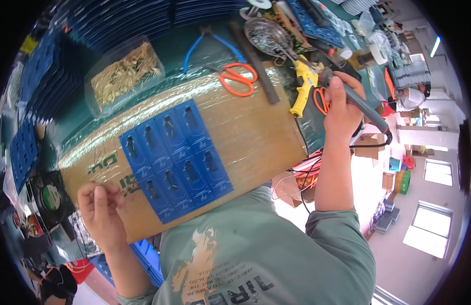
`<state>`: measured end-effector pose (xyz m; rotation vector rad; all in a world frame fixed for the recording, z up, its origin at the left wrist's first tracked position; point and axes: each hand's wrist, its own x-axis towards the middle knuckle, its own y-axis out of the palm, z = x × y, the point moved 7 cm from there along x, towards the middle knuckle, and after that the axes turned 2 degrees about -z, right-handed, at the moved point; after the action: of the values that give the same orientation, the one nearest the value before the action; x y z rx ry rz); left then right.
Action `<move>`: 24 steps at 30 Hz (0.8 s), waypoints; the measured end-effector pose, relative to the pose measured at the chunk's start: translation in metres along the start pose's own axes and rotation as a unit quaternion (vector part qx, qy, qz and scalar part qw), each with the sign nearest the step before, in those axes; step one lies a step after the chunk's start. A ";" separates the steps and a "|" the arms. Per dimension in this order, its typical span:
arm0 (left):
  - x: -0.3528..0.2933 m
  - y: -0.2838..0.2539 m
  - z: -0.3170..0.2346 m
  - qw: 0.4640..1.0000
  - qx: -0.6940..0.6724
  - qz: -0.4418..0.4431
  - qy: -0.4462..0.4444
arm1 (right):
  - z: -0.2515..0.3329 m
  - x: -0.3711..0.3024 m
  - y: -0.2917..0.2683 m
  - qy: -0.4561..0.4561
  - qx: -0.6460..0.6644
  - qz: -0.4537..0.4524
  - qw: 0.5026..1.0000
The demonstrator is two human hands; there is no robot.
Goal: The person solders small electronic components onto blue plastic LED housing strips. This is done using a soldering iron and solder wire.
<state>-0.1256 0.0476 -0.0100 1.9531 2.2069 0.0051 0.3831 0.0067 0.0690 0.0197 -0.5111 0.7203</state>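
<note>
My right hand (344, 108) grips a soldering iron (366, 108) by its grey handle, its cable running off the back end. The iron's front end is over a yellow glue gun (303, 85) at the board's far right corner. My left hand (101, 206) hovers by the left edge of a brown cardboard sheet (255, 137), fingers curled and thumb pressed in; what they pinch, if anything, does not show. Between my hands a blue circuit board panel (177, 161) lies on the cardboard, divided into several units with dark, elongated parts on them.
Beyond the cardboard are a clear tray of small brass-coloured parts (126, 76), blue-handled pliers (213, 41), orange scissors (238, 80), a dark flat bar (255, 63) and a metal bowl (268, 36). Stacked blue panels (55, 76) stand at the left. A solder spool (51, 197) sits left of my left hand.
</note>
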 end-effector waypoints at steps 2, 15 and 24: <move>0.004 -0.008 0.003 1.000 0.012 -0.005 -0.021 | 0.006 0.008 -0.030 -0.026 -0.054 -0.088 0.994; -0.006 0.003 0.010 0.997 0.071 0.003 0.038 | -0.024 0.031 -0.005 -0.068 -0.042 -0.086 0.993; -0.016 0.002 0.008 0.971 0.228 0.018 0.064 | -0.044 0.049 0.035 -0.014 -0.100 -0.040 0.994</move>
<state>-0.1206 0.0310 -0.0158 2.2779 2.4197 -0.4204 0.4109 0.0720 0.0473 -0.1354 -0.6036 0.5884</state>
